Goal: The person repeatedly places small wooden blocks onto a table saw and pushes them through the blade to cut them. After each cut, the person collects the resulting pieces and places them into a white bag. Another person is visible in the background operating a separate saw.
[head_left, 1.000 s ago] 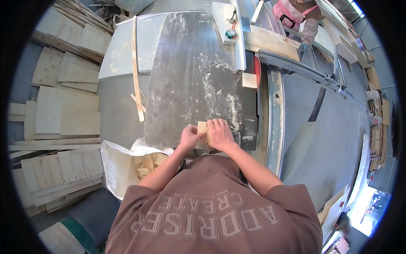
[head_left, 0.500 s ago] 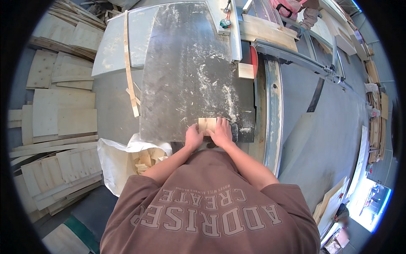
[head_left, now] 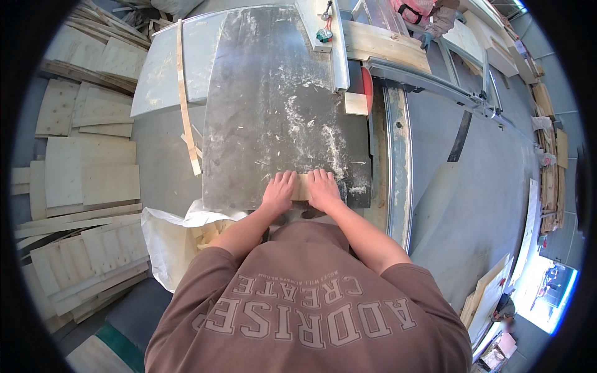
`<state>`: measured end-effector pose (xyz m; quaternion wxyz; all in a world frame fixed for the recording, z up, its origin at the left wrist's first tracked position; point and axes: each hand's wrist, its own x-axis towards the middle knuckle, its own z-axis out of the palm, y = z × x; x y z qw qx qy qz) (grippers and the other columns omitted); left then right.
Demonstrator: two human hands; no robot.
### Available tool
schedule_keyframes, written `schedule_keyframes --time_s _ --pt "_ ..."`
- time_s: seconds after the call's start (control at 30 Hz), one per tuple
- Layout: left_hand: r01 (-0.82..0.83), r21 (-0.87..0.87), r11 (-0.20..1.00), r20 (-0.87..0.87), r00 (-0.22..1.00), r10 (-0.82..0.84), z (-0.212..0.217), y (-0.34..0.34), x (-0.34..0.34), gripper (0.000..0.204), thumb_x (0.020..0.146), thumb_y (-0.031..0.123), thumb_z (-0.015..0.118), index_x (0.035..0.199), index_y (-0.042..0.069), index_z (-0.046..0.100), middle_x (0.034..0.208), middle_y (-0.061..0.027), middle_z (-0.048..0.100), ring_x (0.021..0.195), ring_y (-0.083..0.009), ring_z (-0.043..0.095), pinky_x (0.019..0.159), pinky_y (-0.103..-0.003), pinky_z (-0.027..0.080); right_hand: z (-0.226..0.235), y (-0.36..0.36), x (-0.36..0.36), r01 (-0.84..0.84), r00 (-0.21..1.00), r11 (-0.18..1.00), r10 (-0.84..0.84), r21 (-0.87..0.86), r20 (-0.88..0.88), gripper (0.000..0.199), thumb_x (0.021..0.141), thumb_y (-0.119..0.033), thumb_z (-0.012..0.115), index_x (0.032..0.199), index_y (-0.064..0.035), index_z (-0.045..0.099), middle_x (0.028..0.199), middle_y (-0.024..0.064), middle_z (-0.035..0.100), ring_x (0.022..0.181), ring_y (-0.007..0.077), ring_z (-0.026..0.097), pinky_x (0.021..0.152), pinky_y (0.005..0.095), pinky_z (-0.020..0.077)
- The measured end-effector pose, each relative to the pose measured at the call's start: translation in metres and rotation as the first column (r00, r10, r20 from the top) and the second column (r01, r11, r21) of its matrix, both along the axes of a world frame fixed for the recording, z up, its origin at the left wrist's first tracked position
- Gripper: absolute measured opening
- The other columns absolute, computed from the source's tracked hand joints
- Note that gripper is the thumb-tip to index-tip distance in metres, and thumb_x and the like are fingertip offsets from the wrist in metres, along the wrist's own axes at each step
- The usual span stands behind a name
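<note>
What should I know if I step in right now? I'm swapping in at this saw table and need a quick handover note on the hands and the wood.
Left hand: flat, palm down on the left end of the small wood piece.
Right hand: flat on its right end.
The piece lies at the near edge of the dusty dark table. A red saw blade stands at the far right, with a small offcut beside it.
Done: piece set flat on the table.
Left: it has not reached the blade.
White bag of wood scraps sits below the left arm.
</note>
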<state>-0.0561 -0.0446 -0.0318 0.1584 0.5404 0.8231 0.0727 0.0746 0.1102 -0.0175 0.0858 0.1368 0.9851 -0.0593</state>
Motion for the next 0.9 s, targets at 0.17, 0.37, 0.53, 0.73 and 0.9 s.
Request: schedule_keyframes --time_s 0.17,0.37,0.53,0.73,0.9 --pt "0.076 -0.056 0.996 -0.053 0.995 -0.079 0.001 0.009 -0.009 0.086 0.061 0.019 0.093 0.136 0.008 0.052 0.131 -0.0096 0.06 0.127 -0.0313 0.057 0.103 -0.045 0.052 0.019 -0.006 -0.009 -0.036 0.998 0.998 0.033 0.048 0.062 0.067 0.065 -0.03 0.092 0.12 -0.0028 0.064 0.119 0.0114 0.063 0.121 0.0264 0.057 0.101 0.0397 0.0443" --pt "0.071 -0.02 0.997 -0.062 0.995 -0.073 0.005 0.011 -0.009 0.081 0.06 0.02 0.094 0.131 0.01 0.056 0.126 -0.0092 0.062 0.123 -0.0302 0.06 0.101 -0.045 0.053 0.015 -0.004 -0.01 -0.062 0.997 0.996 0.06 0.067 0.04 0.062 0.065 -0.027 0.091 0.117 -0.0047 0.066 0.114 0.0087 0.065 0.116 0.0252 0.06 0.1 0.0399 0.0448" --pt "0.077 -0.006 0.997 -0.062 0.995 -0.078 0.01 0.013 -0.008 0.059 0.072 0.014 0.086 0.125 0.013 0.06 0.121 -0.0079 0.062 0.119 -0.0271 0.062 0.097 -0.041 0.052 0.005 -0.003 -0.011 -0.036 0.998 0.995 0.03 0.093 0.064 0.067 0.064 -0.032 0.094 0.119 -0.0046 0.066 0.117 0.0089 0.064 0.119 0.0253 0.058 0.103 0.0407 0.0433" --pt "0.061 0.007 0.998 -0.051 0.997 -0.061 0.005 0.01 -0.007 0.056 0.074 0.011 0.084 0.124 0.012 0.058 0.12 -0.0083 0.062 0.119 -0.028 0.062 0.097 -0.042 0.053 0.008 -0.005 -0.013 -0.038 0.996 0.994 0.03 0.098 0.081 0.07 0.065 -0.034 0.096 0.121 -0.0038 0.066 0.118 0.0084 0.065 0.12 0.0251 0.059 0.103 0.0411 0.0433" --pt "0.061 -0.062 0.996 -0.048 0.997 -0.064 0.011 0.013 -0.007 0.059 0.071 0.013 0.088 0.121 0.012 0.057 0.12 -0.0085 0.062 0.117 -0.0282 0.064 0.096 -0.041 0.055 0.014 -0.005 -0.014 -0.034 0.995 0.996 0.026 0.084 0.098 0.078 0.061 -0.039 0.1 0.123 -0.0031 0.066 0.119 0.0082 0.066 0.12 0.0246 0.06 0.102 0.0412 0.0435"
